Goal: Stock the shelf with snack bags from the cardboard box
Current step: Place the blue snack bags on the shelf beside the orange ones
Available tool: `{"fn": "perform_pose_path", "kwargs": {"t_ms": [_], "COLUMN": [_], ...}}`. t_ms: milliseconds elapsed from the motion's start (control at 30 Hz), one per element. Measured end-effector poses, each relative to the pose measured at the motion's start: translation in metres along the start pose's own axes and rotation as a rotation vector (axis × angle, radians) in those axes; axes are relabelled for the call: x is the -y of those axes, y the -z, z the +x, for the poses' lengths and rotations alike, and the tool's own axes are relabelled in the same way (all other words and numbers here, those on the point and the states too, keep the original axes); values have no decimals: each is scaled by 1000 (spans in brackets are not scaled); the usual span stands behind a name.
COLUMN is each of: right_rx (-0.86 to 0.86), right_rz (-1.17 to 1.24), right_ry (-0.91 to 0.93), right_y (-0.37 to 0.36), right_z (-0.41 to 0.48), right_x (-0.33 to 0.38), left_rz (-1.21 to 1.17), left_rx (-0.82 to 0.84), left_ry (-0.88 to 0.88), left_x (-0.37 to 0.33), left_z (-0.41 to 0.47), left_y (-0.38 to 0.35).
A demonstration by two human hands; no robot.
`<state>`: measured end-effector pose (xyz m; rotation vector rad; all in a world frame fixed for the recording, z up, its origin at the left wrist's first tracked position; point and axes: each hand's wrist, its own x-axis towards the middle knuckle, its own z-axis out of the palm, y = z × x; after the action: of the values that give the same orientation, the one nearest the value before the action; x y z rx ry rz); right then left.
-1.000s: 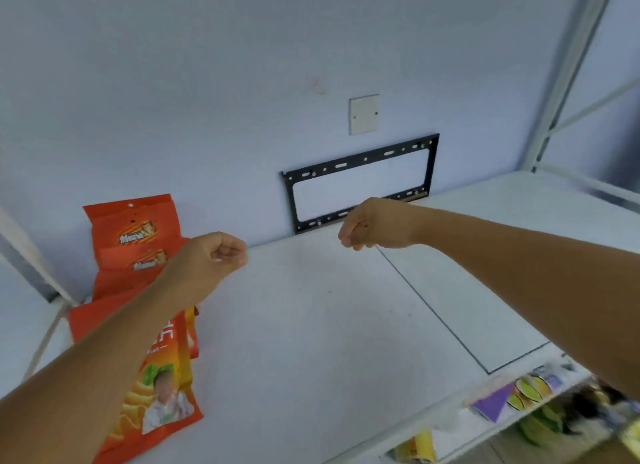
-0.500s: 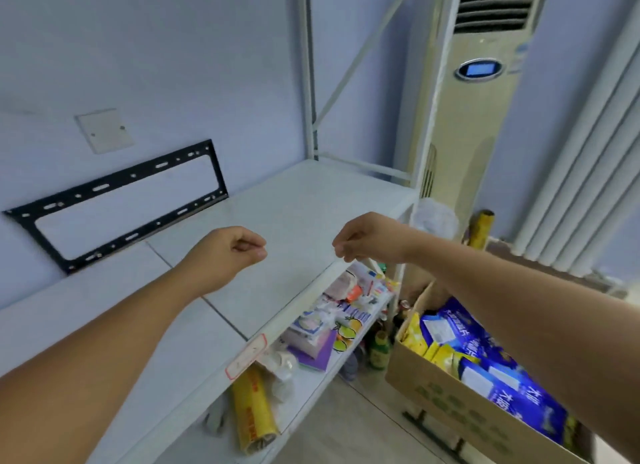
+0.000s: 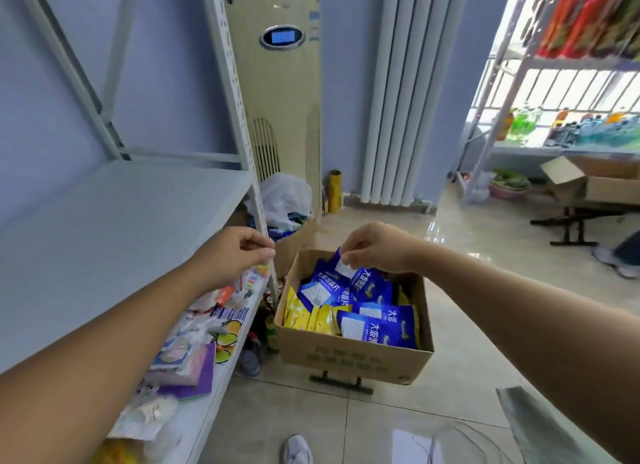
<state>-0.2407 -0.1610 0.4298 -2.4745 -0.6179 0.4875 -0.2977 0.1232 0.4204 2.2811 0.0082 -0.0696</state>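
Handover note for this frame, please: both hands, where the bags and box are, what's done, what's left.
Left hand: curled, holding nothing, by the white shelf.
Right hand: pinches the top corner of a blue snack bag in the cardboard box.
Box: right of the shelf, holding other blue and yellow snack bags.
Done: this bag not lifted out yet.
Left: lift it, shelve it, repeat.

**Right grip (image 3: 375, 247) at a blue snack bag (image 3: 343, 271) in the cardboard box (image 3: 349, 359)**

The right grip's fingertips pinch the top corner of the blue snack bag. It stands among other blue bags and yellow bags (image 3: 299, 316) in the open box, which sits on a low black stand (image 3: 341, 382) on the tiled floor. The left grip (image 3: 239, 252), fingers curled and holding nothing, hovers at the front corner of the white shelf (image 3: 121, 221), beside its upright post. Mixed goods lie on the lower shelf (image 3: 204, 422).
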Motion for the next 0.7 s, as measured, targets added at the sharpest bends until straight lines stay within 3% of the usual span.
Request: {"fn": "perform_pose_path", "kwargs": {"t_ms": [700], "right_rx": [10], "right_rz": [163], "right_ry": [-334], "right_y": [20], "right_z": [144], "right_x": [-127], "left_rz": [5], "left_rx": [323], "left_ry": [51], "left_x": [60], "left_z": [218], "left_y": [-54]}}
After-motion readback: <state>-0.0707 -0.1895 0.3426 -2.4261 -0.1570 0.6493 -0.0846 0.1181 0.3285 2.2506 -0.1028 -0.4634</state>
